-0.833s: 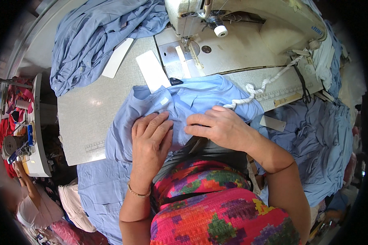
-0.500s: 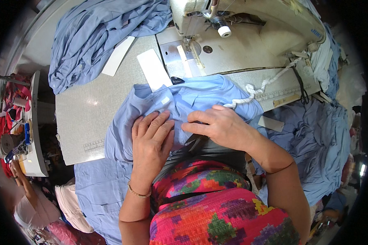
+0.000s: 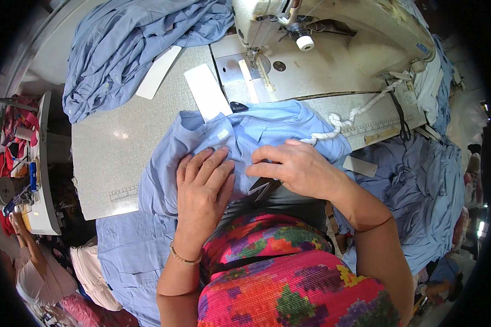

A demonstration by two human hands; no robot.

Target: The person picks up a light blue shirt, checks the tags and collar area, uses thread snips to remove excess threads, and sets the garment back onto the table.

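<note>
Scanning from the left edge: a side shelf [image 3: 41, 163] with spools and small clutter, another person's arm [image 3: 27, 240] below it; a heap of blue fabric [image 3: 131, 49] at the table's far left corner; two white strips, one [image 3: 158, 72] against the heap, one [image 3: 207, 92] nearer the needle; bare grey table [image 3: 103, 163] between.

Centre: light blue garment [image 3: 245, 136] spread on the table edge and spilling into the lap; small white label [image 3: 222, 134] showing on it. Left hand [image 3: 202, 185] lies flat on the cloth, fingers extended and slightly spread, pressing rather than gripping; right hand [image 3: 297, 169] just beside it, fingers curled down onto a fold, fingertips [image 3: 256, 159] seeming to pinch it; whether they truly hold cloth between them I cannot tell.

Right: sewing machine [image 3: 333, 38] well beyond the hands; white braided cord [image 3: 354, 117] trailing across the table to touch the garment's far edge; more blue fabric [image 3: 420, 191] hanging off the right side.

Risks, as judged: the fold could slip, since the flat left palm only pins it by friction and the cloth is thin and slack; weight of the part hanging into the lap may drag the piece off alignment; the cord lying against the garment could snag or be carried along with it; the loose white strip near the needle could be swept under if the cloth is pushed forward.
</note>
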